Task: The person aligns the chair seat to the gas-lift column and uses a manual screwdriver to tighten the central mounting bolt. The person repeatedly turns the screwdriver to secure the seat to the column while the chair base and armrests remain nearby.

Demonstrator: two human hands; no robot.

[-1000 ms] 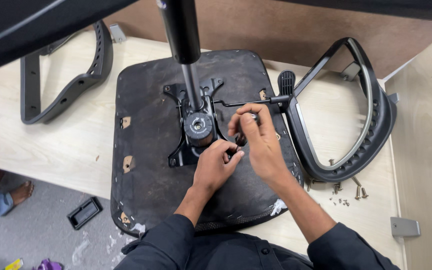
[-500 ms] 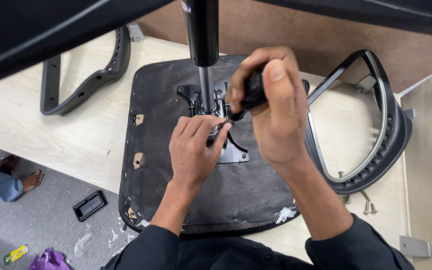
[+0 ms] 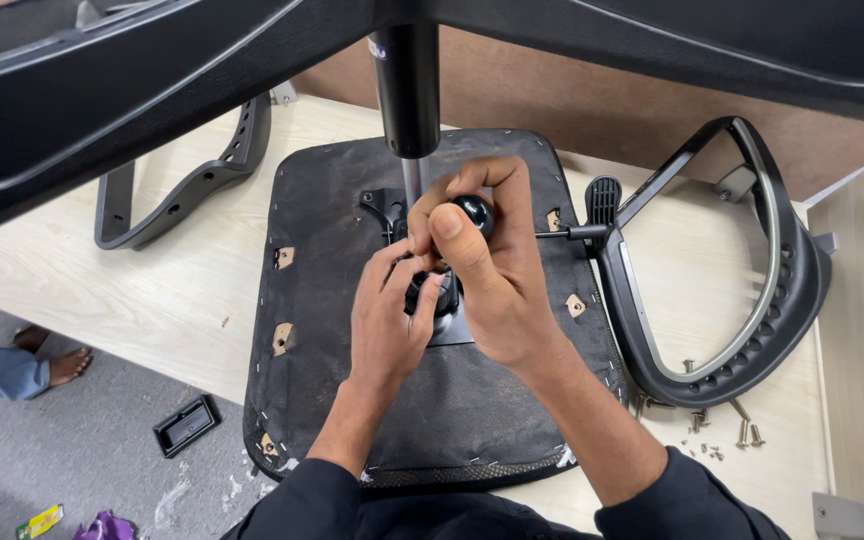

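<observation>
An upturned black chair seat (image 3: 322, 330) lies on a pale wooden table (image 3: 152, 290). A black metal mechanism plate (image 3: 377, 205) is fixed at its middle, with a gas-lift column (image 3: 407, 90) rising from it. My right hand (image 3: 492, 265) grips the round black handle of a screwdriver (image 3: 472, 212), held upright over the plate. My left hand (image 3: 390, 320) rests on the plate beside the tool's shaft, fingers curled around the black knob under it. The tip of the screwdriver is hidden by both hands.
A black armrest frame (image 3: 742, 290) lies right of the seat, a lever (image 3: 592, 215) poking toward it. Another armrest (image 3: 192, 180) lies at the left. Loose screws (image 3: 722, 430) sit near the right front. Black chair-base arms (image 3: 152, 90) span overhead. Someone's bare foot (image 3: 57, 365) is on the floor.
My right hand has come down from its raised position and now holds the screwdriver lower, closer to the plate. My left hand has stayed on the mechanism. The view has shifted slightly.
</observation>
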